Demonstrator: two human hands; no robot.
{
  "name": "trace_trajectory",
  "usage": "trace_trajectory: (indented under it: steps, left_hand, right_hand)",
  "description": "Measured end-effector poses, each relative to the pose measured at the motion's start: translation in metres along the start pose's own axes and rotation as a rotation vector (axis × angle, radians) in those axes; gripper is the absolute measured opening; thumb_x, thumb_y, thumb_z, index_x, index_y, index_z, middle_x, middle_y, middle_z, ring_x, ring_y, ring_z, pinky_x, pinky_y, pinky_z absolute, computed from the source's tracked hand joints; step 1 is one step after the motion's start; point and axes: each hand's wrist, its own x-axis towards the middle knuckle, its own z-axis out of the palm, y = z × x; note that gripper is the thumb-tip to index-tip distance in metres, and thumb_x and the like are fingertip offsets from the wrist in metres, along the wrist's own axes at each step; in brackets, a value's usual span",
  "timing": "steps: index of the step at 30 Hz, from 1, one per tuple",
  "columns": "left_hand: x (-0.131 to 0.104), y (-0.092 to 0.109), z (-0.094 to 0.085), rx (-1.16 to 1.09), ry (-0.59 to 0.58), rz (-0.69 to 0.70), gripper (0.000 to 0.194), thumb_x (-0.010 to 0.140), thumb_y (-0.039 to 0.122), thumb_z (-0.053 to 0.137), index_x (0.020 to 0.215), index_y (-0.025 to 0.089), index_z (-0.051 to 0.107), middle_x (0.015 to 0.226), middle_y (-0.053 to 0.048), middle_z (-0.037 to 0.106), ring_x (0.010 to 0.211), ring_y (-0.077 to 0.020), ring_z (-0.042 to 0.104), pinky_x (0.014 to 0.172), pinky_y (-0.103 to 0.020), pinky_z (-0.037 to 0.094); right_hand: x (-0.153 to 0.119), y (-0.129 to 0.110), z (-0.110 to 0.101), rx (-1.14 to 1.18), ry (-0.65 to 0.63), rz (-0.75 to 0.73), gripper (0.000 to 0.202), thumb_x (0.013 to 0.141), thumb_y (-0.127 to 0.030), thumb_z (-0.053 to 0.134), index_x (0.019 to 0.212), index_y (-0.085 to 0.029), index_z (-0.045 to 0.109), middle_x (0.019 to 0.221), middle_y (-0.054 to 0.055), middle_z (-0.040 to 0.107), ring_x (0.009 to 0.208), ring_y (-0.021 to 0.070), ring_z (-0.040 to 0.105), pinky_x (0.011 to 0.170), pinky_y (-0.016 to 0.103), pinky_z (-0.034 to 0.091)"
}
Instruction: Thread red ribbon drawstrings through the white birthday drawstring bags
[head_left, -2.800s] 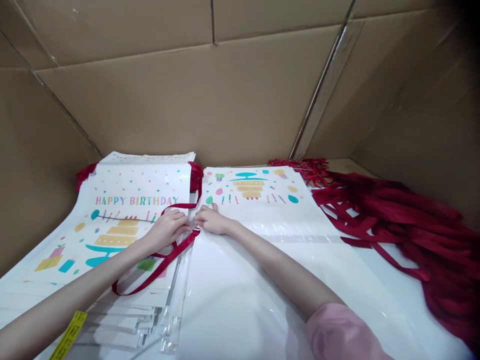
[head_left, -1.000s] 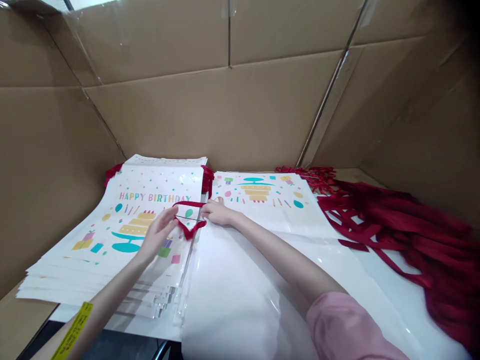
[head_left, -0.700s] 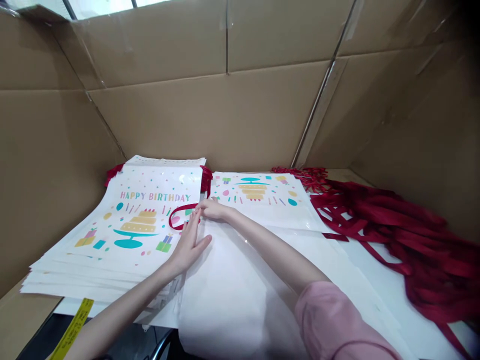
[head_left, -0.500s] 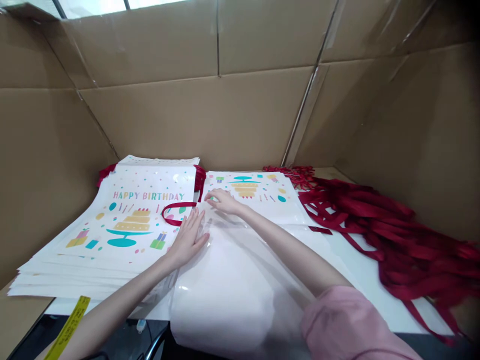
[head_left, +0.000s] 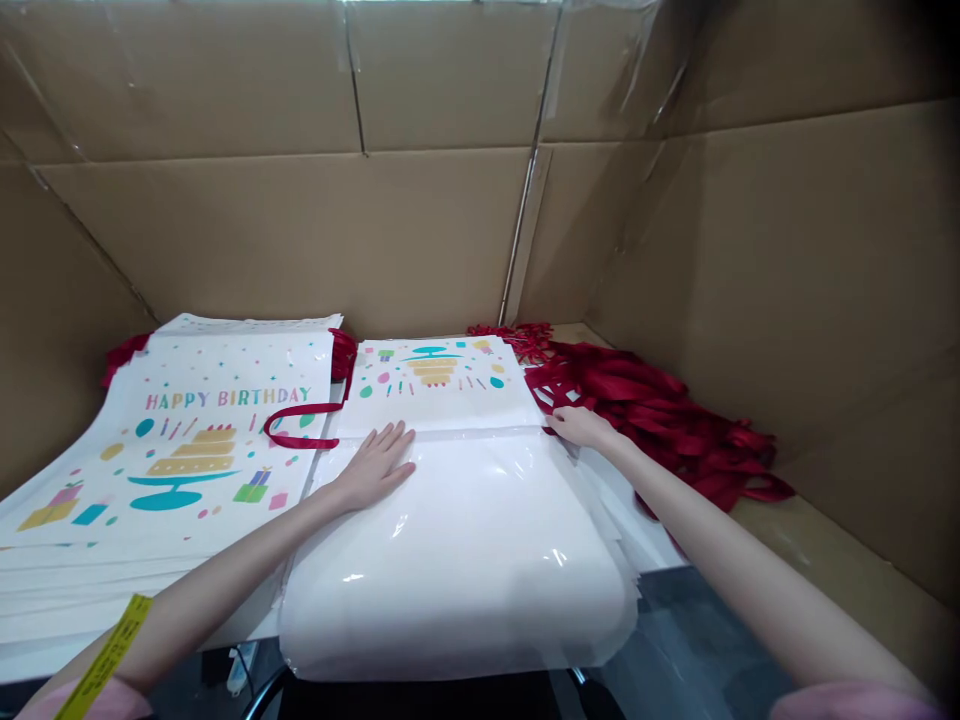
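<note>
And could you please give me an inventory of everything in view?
printed stack: one, white with multicoloured birthday print, left
middle stack: one, white, upside-down cake print at its far end, centre
ribbon loop: one, dark red, reaching over the printed stack's right side
ribbon pile: uncountable, dark red, right
red tangle: one, far right of the middle stack
tabletop: one, white, under the stacks
cardboard walls: three sides, brown, around the table
chair-like object: one, black, bottom centre
yellow strip: one, yellow, at the left forearm
pink sleeves: two, pink, bottom corners
left hand: one, bare, flat on the middle stack
right hand: one, bare, at its right edge
</note>
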Motion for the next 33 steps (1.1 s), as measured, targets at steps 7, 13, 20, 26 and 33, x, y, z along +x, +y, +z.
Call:
trace_trajectory:
  steps: [7, 13, 20, 26, 33]
  left_hand:
    - [-0.002, 0.005, -0.002, 0.020, -0.007, -0.006, 0.062, 0.094, 0.056, 0.025, 0.146, 0.022, 0.025, 0.154, -0.007, 0.014, 0.142, -0.0262, 0.007, 0.114, -0.046, 0.008]
    - [-0.002, 0.003, -0.001, 0.030, -0.015, -0.013, 0.063, 0.094, 0.056, 0.023, 0.147, 0.022, 0.022, 0.154, -0.007, 0.011, 0.142, -0.0258, 0.005, 0.114, -0.046, 0.008]
    - [-0.002, -0.002, 0.004, 0.030, 0.013, 0.000, 0.063, 0.094, 0.057, 0.022, 0.148, 0.023, 0.019, 0.155, -0.007, 0.010, 0.142, -0.0246, 0.006, 0.114, -0.044, 0.008]
    - [-0.002, -0.004, 0.005, 0.034, 0.008, -0.002, 0.065, 0.094, 0.058, 0.022, 0.148, 0.024, 0.017, 0.155, -0.007, 0.009, 0.142, -0.0244, 0.005, 0.114, -0.044, 0.008]
    - [-0.001, -0.005, 0.006, 0.056, -0.007, 0.006, 0.065, 0.094, 0.059, 0.020, 0.148, 0.023, 0.020, 0.155, -0.007, 0.010, 0.142, -0.0249, 0.006, 0.114, -0.044, 0.008]
  right_hand:
    - [0.001, 0.004, 0.006, 0.168, -0.004, -0.104, 0.034, 0.081, -0.044, 0.051, 0.061, -0.017, 0.058, 0.066, 0.005, 0.063, 0.066, 0.0182, 0.059, 0.060, 0.024, 0.038]
    - [-0.006, 0.009, 0.004, 0.322, 0.001, -0.194, 0.049, 0.079, -0.061, 0.045, 0.056, -0.018, 0.046, 0.058, 0.001, 0.053, 0.056, 0.0132, 0.047, 0.052, 0.024, 0.033]
    - [-0.012, 0.012, 0.001, 0.706, -0.094, -0.215, 0.057, 0.061, -0.074, 0.057, 0.057, -0.018, 0.045, 0.052, -0.003, 0.041, 0.047, 0.0087, 0.035, 0.046, 0.024, 0.026]
    - [-0.011, 0.044, -0.034, 0.745, -0.008, -0.120, 0.053, 0.060, -0.067, 0.066, 0.053, -0.018, 0.045, 0.047, -0.001, 0.044, 0.044, 0.0087, 0.038, 0.044, 0.025, 0.024]
    - [-0.022, 0.119, -0.138, 0.608, 0.126, 0.191, 0.038, 0.070, -0.045, 0.062, 0.060, -0.008, 0.060, 0.041, 0.000, 0.047, 0.042, -0.0008, 0.039, 0.051, 0.030, 0.025]
